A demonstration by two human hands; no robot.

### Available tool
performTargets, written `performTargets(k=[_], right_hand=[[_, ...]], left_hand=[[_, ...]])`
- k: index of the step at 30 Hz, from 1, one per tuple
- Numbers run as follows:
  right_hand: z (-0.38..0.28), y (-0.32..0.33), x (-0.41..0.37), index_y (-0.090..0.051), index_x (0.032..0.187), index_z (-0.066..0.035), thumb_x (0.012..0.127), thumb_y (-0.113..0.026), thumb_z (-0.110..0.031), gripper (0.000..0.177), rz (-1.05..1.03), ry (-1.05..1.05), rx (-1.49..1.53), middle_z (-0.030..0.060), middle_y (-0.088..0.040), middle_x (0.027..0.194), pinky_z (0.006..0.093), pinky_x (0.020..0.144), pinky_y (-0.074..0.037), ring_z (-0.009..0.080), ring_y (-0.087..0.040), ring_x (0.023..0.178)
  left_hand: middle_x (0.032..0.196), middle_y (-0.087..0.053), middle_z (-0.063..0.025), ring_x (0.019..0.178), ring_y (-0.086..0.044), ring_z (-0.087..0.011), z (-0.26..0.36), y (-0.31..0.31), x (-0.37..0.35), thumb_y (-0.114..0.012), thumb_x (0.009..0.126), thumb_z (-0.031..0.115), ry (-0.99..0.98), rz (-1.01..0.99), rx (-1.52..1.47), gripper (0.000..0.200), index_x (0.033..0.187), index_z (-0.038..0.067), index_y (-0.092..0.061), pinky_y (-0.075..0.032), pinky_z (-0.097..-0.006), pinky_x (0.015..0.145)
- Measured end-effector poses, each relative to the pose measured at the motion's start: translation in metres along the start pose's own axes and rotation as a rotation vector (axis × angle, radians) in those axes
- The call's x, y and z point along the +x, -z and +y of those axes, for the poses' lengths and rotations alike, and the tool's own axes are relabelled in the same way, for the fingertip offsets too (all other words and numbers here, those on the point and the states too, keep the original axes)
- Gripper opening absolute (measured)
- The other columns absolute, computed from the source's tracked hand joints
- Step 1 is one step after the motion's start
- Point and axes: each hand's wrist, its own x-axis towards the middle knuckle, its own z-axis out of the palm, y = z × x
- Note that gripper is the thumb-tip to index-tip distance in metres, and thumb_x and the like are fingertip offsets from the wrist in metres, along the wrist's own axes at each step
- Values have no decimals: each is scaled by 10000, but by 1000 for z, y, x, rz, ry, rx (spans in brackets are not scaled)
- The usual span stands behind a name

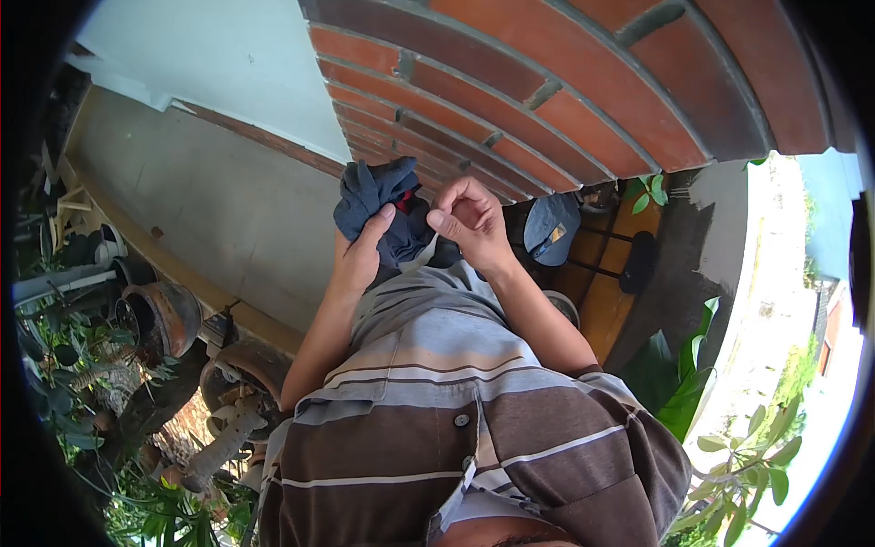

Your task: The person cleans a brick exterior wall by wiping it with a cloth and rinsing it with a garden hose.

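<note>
The person is holding a dark blue cloth [375, 196] up in front of the chest, above the striped shirt [456, 410], close to the brick wall [565, 100]. The left hand [363, 253] is closing around the underside of the cloth, its thumb pressing into the folds, so most of the bundle is sitting in that palm. The right hand [474, 223] is curling in from the other side, thumb and forefinger pinching together at the cloth's near edge, where a paler strip is hanging. Whether it is actually gripping that strip, I cannot tell.

Judging by its shape, the cloth is bunched in a loose wad with a speck of red showing. It is neither spread out nor folded flat, so the handling seems only partly along.

The hands are working in free air with room on all sides. The wall is rising just beyond them, a blue cap [551, 228] is lying to the right, and a clay pot [169, 314] and leafy plants [747, 456] are standing well apart.
</note>
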Motion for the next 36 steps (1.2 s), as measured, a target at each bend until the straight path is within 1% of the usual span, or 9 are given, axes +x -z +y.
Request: performTargets(k=[4, 8, 12, 14, 23, 28, 32, 35, 36], right_hand=[[-10, 18, -18, -579, 1128, -16, 734, -819, -157, 482, 55, 298, -695, 69, -526, 1039, 275, 836, -426, 167, -509, 908], [-4, 46, -43, -588, 1151, -22, 720, -829, -206, 527, 226, 313, -766, 80, -531, 1111, 302, 830, -442, 181, -524, 945], [-2, 95, -73, -578, 1007, -14, 843, -724, -133, 249, 63, 160, -552, 84, -560, 1058, 299, 856, -441, 170, -561, 959], [-11, 99, -87, -535, 921, -41, 921, -620, -90, 98, 234, 67, 7, 44, -620, 954, 268, 820, -431, 99, -543, 868], [-18, 156, -127, -540, 970, -78, 998, -482, -235, 170, 594, 204, 746, 41, -651, 866, 329, 764, -564, 152, -661, 817], [-31, 182, -145, -563, 975, -54, 999, -477, -246, 212, 865, 261, 795, 65, -656, 880, 327, 754, -569, 162, -665, 793], [-56, 191, -154, -538, 991, -71, 996, -495, -257, 191, 987, 409, 615, 38, -635, 851, 271, 707, -534, 120, -634, 755], [-74, 186, -151, -490, 969, -92, 997, -510, -241, 153, 901, 438, 357, -12, -605, 832, 223, 648, -488, 49, -588, 738], [-75, 179, -148, -490, 952, -80, 986, -530, -231, 159, 835, 351, 176, 11, -606, 795, 236, 632, -479, 66, -597, 731]], left_hand=[[1363, -480, -129, 1232, -474, -194, -18, -12, 1, -439, 980, 221, 196, -201, -175, 490, 1375, -65, -395, -341, -321, 1057], [1367, -473, -122, 1247, -461, -192, -25, -30, 13, -420, 1004, 309, 384, -350, -134, 533, 1367, -80, -393, -325, -312, 1067], [1341, -495, -124, 1232, -464, -184, -33, -45, 26, -380, 1019, 378, 509, -410, -2, 570, 1352, -83, -410, -323, -299, 1059], [1325, -507, -127, 1221, -472, -181, -40, -53, 39, -371, 1021, 402, 481, -447, 112, 585, 1343, -85, -420, -334, -295, 1048], [1174, -574, -95, 1037, -558, -140, -61, -142, 50, -578, 954, 296, 463, -714, 220, 485, 1284, -45, -478, -459, -281, 886], [1127, -589, -106, 967, -581, -145, -77, -171, 61, -684, 879, 133, 838, -734, 520, 344, 1141, -56, -565, -475, -281, 848], [1073, -609, -110, 929, -599, -148, -115, -173, 61, -695, 864, 155, 672, -690, 556, 321, 1122, -11, -599, -508, -313, 760], [1065, -617, -112, 897, -624, -175, -156, -170, 65, -704, 851, 255, 174, -842, 952, 399, 1175, 52, -590, -525, -303, 696], [1082, -605, -101, 898, -620, -168, -164, -173, 68, -679, 873, 265, 523, -812, 820, 404, 1196, 52, -563, -531, -311, 712]])
